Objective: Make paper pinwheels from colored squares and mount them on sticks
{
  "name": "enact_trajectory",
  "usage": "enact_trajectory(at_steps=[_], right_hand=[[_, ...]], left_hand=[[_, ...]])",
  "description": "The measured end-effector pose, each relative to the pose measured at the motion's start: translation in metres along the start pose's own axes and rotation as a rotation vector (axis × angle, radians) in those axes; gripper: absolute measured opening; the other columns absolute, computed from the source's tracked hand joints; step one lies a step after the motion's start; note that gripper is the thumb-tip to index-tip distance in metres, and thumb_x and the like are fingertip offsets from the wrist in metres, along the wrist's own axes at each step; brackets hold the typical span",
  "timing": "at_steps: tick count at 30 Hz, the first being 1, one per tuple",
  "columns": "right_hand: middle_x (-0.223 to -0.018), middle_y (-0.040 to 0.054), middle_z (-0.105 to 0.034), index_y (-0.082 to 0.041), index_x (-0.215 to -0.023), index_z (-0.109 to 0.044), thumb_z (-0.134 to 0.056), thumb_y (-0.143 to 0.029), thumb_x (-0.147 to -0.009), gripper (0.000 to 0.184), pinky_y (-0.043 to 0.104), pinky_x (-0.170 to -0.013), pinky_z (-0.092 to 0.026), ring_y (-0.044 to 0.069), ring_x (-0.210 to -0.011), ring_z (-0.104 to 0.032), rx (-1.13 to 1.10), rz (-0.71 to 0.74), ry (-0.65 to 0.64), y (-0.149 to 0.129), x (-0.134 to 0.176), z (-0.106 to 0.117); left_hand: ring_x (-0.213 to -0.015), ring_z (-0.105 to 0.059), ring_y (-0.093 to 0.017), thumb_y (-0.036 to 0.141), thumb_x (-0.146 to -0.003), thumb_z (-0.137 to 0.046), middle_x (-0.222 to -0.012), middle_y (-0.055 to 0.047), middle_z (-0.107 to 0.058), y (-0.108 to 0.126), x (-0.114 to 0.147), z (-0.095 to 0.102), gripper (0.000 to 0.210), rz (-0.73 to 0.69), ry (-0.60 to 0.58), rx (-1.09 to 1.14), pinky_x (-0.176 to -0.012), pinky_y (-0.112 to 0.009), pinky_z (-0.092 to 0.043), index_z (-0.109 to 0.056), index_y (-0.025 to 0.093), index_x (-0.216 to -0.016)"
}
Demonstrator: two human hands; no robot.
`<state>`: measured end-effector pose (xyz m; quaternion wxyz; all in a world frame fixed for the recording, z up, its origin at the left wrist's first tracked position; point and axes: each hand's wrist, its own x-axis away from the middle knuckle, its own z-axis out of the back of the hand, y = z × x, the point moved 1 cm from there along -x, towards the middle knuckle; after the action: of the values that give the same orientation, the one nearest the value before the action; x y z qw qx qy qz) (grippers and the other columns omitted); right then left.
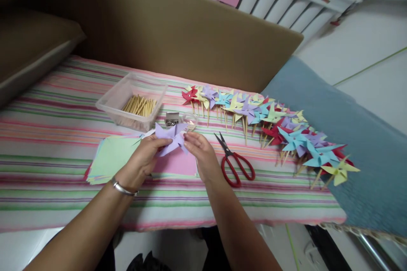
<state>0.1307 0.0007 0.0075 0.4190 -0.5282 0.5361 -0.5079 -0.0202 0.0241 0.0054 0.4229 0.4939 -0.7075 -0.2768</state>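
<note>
A purple paper pinwheel (173, 139) is held up between both hands, its folded points spread outward. My left hand (146, 152) pinches it near the centre from the left. From the right, my right hand (201, 151) grips its edge with thumb and fingertips. Beneath lie a pink paper sheet (176, 166) and a stack of coloured paper squares (111, 159), pale green on top. Just beyond the pinwheel are a small open box of metal pins (172, 119) and a small round clear container (190, 121). Red-handled scissors (233, 159) rest beside my right hand, blades slightly apart.
A clear plastic box (106, 103) holds many wooden sticks (140, 106). Finished pinwheels (251, 108) on sticks lie in a long row to the right. A cardboard panel (178, 29) stands behind the striped cloth (57, 152). A blue surface (356, 135) adjoins on the right.
</note>
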Motion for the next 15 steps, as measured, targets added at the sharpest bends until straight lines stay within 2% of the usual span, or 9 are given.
enact_trajectory(at_steps=[3,5,10,15], right_hand=[[-0.101,0.0042,-0.07,-0.02,-0.095,-0.065,-0.073,-0.026,-0.063,0.034,0.036,-0.093,-0.044,0.021,-0.1,-0.062,-0.122,-0.104,-0.151,0.0037,0.0004,-0.0045],[-0.094,0.0028,-0.071,-0.02,-0.092,-0.067,-0.073,-0.026,-0.063,0.03,0.035,-0.09,-0.045,0.02,-0.092,-0.063,-0.136,-0.149,-0.198,0.0054,0.0012,-0.0059],[-0.08,0.0009,-0.069,-0.018,-0.079,-0.07,-0.073,-0.026,-0.063,0.018,0.032,-0.081,-0.046,0.017,-0.077,-0.061,-0.079,-0.144,-0.182,0.0069,0.0014,-0.0063],[-0.074,0.0007,-0.068,-0.018,-0.074,-0.071,-0.072,-0.027,-0.063,0.014,0.031,-0.076,-0.046,0.017,-0.072,-0.06,0.001,-0.117,-0.153,0.0062,0.001,-0.0061]], left_hand=[[-0.058,-0.057,-0.011,0.011,-0.053,-0.075,-0.062,0.001,-0.067,-0.0021,-0.0006,0.0001,0.014,0.011,-0.012,0.036,-0.061,-0.023,-0.043,-0.067,0.014,-0.063],[-0.06,-0.058,-0.012,0.011,-0.053,-0.075,-0.066,0.0,-0.068,-0.0032,-0.0004,-0.0007,0.015,0.022,-0.033,0.046,-0.062,-0.023,-0.044,-0.068,0.013,-0.066],[-0.06,-0.06,-0.013,0.009,-0.052,-0.075,-0.067,-0.001,-0.07,-0.0049,-0.0001,-0.0035,0.018,0.069,-0.075,0.094,-0.063,-0.025,-0.046,-0.069,0.015,-0.067],[-0.06,-0.061,-0.014,0.008,-0.053,-0.076,-0.066,-0.001,-0.07,-0.0064,-0.0012,-0.0014,0.016,0.102,-0.082,0.126,-0.063,-0.025,-0.047,-0.069,0.015,-0.066]])
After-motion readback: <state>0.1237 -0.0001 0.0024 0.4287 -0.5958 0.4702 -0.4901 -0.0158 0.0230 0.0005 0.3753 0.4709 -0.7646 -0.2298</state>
